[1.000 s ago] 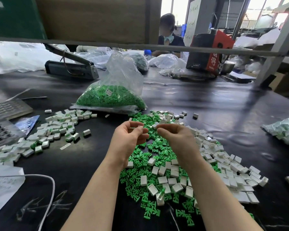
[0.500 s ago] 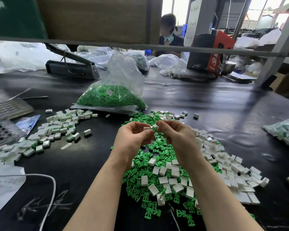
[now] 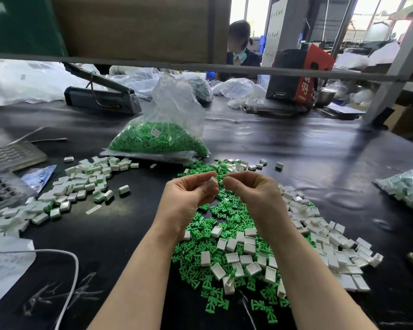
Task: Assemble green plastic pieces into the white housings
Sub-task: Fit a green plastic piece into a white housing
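White housing (image 3: 212, 181) in left hand (image 3: 188, 196), green piece (image 3: 221, 177) in right hand (image 3: 250, 194).

Green pcs (image 3: 227, 225), white housings (image 3: 324, 239), black table (image 3: 296, 148), red-black box (image 3: 298, 75).

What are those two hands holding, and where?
The left hand pinches a white housing by its sides at the fingertips; the right hand pinches a green piece at its end.

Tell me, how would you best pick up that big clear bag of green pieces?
Grip the bag of green pieces by its empty, bunched-up neck, coming from above. The pieces sit heavy and loose at the bottom, while the neck stands upright and free, probably easiest to pinch.
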Demonstrator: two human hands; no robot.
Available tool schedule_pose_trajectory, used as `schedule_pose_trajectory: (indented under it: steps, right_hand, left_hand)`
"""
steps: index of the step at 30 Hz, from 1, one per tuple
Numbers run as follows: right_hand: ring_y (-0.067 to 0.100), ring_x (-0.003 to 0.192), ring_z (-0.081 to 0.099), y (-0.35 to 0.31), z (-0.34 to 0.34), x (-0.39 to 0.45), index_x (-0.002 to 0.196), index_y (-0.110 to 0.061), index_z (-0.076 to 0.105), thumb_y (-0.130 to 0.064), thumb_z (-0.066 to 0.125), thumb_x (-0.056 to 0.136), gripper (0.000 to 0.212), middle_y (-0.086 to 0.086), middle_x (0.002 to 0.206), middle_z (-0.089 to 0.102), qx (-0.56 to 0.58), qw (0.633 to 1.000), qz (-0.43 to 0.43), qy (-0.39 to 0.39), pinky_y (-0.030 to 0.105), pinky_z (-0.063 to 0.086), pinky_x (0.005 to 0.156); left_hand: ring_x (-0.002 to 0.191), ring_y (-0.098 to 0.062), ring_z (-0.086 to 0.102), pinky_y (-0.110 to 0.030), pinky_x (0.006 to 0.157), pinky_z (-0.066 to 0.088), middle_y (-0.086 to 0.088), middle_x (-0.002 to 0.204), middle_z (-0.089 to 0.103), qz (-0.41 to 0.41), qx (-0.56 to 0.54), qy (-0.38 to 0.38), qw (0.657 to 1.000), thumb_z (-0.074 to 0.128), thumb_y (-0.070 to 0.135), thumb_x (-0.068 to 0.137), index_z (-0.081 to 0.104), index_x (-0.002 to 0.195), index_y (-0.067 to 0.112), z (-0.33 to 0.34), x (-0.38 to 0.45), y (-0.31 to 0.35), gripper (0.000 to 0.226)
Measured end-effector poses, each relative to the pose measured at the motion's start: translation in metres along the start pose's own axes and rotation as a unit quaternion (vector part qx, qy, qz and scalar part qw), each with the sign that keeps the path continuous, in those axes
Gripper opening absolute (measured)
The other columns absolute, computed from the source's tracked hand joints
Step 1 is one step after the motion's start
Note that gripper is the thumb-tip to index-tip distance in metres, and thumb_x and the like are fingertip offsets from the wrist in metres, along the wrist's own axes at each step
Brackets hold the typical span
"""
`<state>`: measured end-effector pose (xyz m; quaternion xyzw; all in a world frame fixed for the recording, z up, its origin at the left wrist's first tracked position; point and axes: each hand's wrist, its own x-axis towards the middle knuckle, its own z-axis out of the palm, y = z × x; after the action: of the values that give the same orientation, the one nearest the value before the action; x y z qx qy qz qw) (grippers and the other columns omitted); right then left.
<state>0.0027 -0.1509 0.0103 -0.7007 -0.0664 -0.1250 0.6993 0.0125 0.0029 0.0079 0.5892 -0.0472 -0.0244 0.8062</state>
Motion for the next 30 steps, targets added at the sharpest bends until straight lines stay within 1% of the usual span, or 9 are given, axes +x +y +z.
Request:
schedule_pose_trajectory:
  steps: [3, 8, 10, 12, 16, 22, 26, 27, 30]
  right_hand:
    - [0.003, 0.071, 0.068, 0.0004, 0.0015, 0.0008, 0.081, -0.022, 0.073, -0.012, 0.075, 0.084, 0.01, -0.006, 0.076, 0.074, -0.02, 1.0, -0.007, 0.003, 0.011, 0.049, 0.064]
    - [0.004, 0.071, 0.068, 0.0021, 0.0016, 0.0022, 0.083, -0.018, 0.074, -0.012, 0.074, 0.084, 0.006, -0.002, 0.077, 0.074, -0.051, 0.999, -0.011, 0.007, 0.013, 0.051, 0.065]
    - [0.008, 0.072, 0.068, 0.003, 0.001, 0.003, 0.085, -0.014, 0.074, -0.012, 0.075, 0.084, 0.002, 0.001, 0.079, 0.074, -0.078, 0.997, -0.014, 0.004, 0.015, 0.052, 0.066]
    - [0.012, 0.072, 0.068, 0.0032, 0.0002, 0.0037, 0.087, -0.01, 0.075, -0.013, 0.075, 0.084, 0.004, 0.004, 0.08, 0.074, -0.107, 0.994, -0.02, -0.001, 0.017, 0.054, 0.066]
    - [0.007, 0.066, 0.064, 0.0031, -0.0013, 0.0043, 0.089, -0.009, 0.075, -0.012, 0.075, 0.085, 0.006, 0.003, 0.077, 0.072, -0.168, 0.985, -0.043, -0.017, 0.018, 0.052, 0.063]
    - [-0.001, 0.06, 0.058, 0.0045, -0.0039, 0.0037, 0.091, -0.01, 0.074, -0.017, 0.071, 0.089, 0.008, -0.004, 0.071, 0.067, -0.203, 0.976, -0.067, -0.043, 0.014, 0.045, 0.057]
    - [0.009, 0.055, 0.047, 0.0092, -0.0035, 0.0034, 0.085, -0.012, 0.065, -0.024, 0.058, 0.097, 0.018, 0.01, 0.073, 0.065, -0.278, 0.954, -0.055, -0.095, 0.028, 0.039, 0.053]
    - [0.008, 0.053, 0.045, 0.0098, -0.003, 0.0031, 0.082, -0.015, 0.064, -0.024, 0.054, 0.099, 0.022, 0.008, 0.072, 0.065, -0.292, 0.949, -0.05, -0.111, 0.028, 0.037, 0.052]
    - [-0.002, 0.05, 0.046, 0.0087, -0.0019, 0.0019, 0.074, -0.025, 0.056, -0.022, 0.048, 0.102, 0.03, -0.01, 0.062, 0.056, -0.294, 0.944, -0.034, -0.142, 0.015, 0.033, 0.05]
  left_hand:
    - [0.079, -0.018, 0.072, -0.022, 0.072, 0.057, -0.012, 0.088, 0.076, 0.007, 0.011, -0.009, 1.0, 0.074, 0.017, 0.071, 0.078, 0.093, 0.017, 0.0002, -0.0008, 0.0007, 0.022]
    - [0.078, -0.017, 0.072, -0.02, 0.07, 0.056, -0.01, 0.089, 0.076, 0.019, 0.032, -0.025, 0.999, 0.074, 0.019, 0.07, 0.077, 0.094, 0.018, -0.0002, -0.0016, 0.0013, 0.025]
    - [0.077, -0.017, 0.072, -0.019, 0.068, 0.055, -0.009, 0.088, 0.076, 0.024, 0.049, -0.024, 0.998, 0.074, 0.018, 0.072, 0.077, 0.095, 0.016, -0.0009, -0.0016, 0.0011, 0.023]
    - [0.073, -0.016, 0.071, -0.019, 0.066, 0.055, -0.007, 0.084, 0.076, 0.035, 0.077, -0.012, 0.996, 0.074, 0.013, 0.077, 0.075, 0.095, 0.012, -0.0023, -0.0013, 0.0004, 0.017]
    - [0.072, -0.017, 0.071, -0.02, 0.066, 0.056, -0.009, 0.08, 0.075, 0.055, 0.147, 0.004, 0.988, 0.073, 0.006, 0.083, 0.072, 0.09, 0.008, -0.0039, -0.0002, -0.0001, 0.007]
    - [0.074, -0.02, 0.072, -0.023, 0.07, 0.058, -0.009, 0.081, 0.075, 0.069, 0.176, 0.006, 0.982, 0.074, 0.006, 0.083, 0.074, 0.089, 0.011, -0.0071, -0.0017, 0.0023, 0.008]
    - [0.071, -0.015, 0.071, -0.018, 0.067, 0.055, -0.008, 0.08, 0.076, 0.068, 0.18, -0.003, 0.981, 0.073, 0.006, 0.083, 0.075, 0.089, 0.011, -0.0062, -0.0019, 0.0026, 0.008]
    - [0.071, -0.014, 0.07, -0.018, 0.066, 0.055, -0.007, 0.079, 0.076, 0.067, 0.179, -0.003, 0.982, 0.072, 0.005, 0.084, 0.075, 0.089, 0.011, -0.006, -0.0018, 0.0025, 0.008]
    - [0.069, -0.013, 0.07, -0.017, 0.065, 0.054, -0.006, 0.077, 0.076, 0.062, 0.176, -0.004, 0.982, 0.07, 0.002, 0.085, 0.075, 0.087, 0.012, -0.0061, -0.0016, 0.0017, 0.012]
